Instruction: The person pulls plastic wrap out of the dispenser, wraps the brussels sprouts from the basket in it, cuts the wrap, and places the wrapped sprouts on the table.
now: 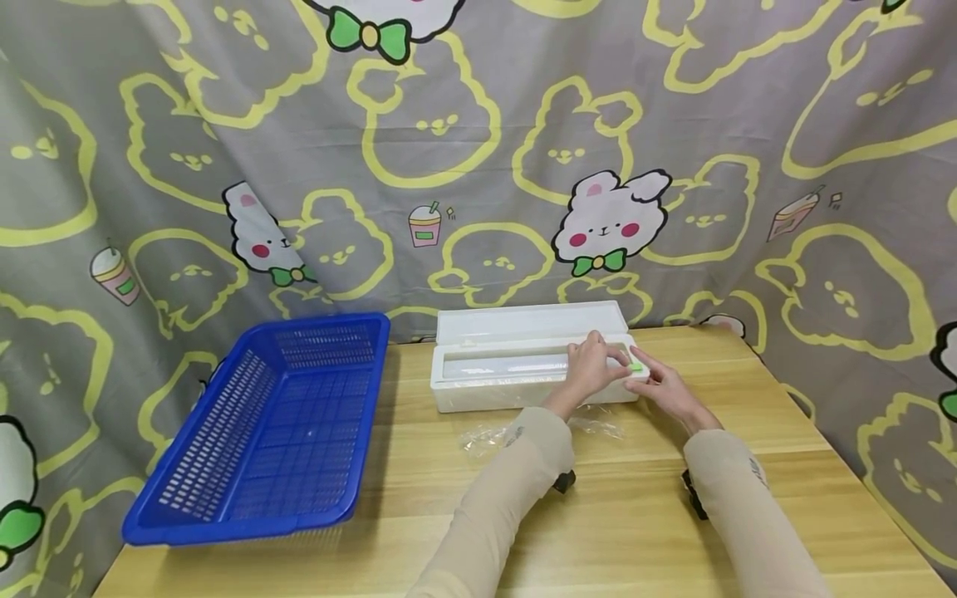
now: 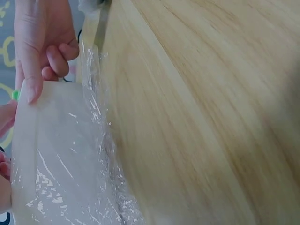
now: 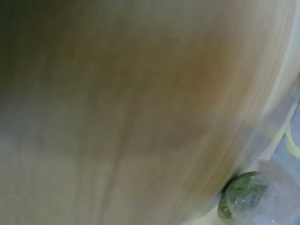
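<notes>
A white cling film dispenser (image 1: 486, 397) stands on the table with its lid (image 1: 531, 322) raised at the back. Through its window a roll of film (image 1: 497, 365) shows. My left hand (image 1: 591, 370) is over the right part of the box, its fingers pinching the small green slide cutter (image 1: 635, 366) at that end. With thumb and fingers my right hand (image 1: 668, 392) grips the box's right end; its thumb presses on the front face in the left wrist view. Clear film (image 2: 101, 136) hangs down the front of the box and lies crumpled on the table.
A blue plastic basket (image 1: 299, 448) stands at the left of the wooden table (image 1: 620, 531). Behind is a patterned curtain (image 1: 493, 166). The right wrist view is blurred, with a clear-wrapped green thing (image 3: 246, 194) in its lower corner.
</notes>
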Available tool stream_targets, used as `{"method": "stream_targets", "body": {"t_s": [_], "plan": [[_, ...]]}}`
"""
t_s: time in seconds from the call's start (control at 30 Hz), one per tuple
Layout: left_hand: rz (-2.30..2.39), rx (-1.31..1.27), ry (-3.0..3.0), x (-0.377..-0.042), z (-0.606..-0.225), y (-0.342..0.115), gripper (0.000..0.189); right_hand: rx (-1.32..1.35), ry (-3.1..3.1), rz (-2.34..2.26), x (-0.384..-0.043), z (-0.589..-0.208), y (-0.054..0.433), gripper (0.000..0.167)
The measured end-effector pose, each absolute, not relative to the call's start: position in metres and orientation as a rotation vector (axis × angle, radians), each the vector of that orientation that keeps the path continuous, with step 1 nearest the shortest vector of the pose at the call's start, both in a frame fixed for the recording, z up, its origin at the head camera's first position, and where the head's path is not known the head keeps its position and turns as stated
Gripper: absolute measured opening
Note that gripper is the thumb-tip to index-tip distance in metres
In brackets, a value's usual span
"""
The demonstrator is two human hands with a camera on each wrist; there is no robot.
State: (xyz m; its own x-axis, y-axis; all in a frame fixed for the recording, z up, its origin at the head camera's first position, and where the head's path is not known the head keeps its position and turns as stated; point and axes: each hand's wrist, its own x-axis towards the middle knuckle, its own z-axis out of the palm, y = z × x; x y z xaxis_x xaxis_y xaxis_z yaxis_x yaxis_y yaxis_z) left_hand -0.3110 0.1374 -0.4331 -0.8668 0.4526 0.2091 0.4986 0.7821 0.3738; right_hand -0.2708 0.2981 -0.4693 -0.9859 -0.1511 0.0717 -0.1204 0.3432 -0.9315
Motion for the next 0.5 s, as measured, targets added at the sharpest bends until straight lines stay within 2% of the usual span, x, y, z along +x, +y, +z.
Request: {"method": "stream_targets", "body": {"t_s": [0.5], "plan": [[-0.635,-0.813,-2.812,-0.3112,-0.4374,0.1321,0.016,-0.248,2.522,-1.816,-0.2711,-0.4711,0.2983,0.066]]}}
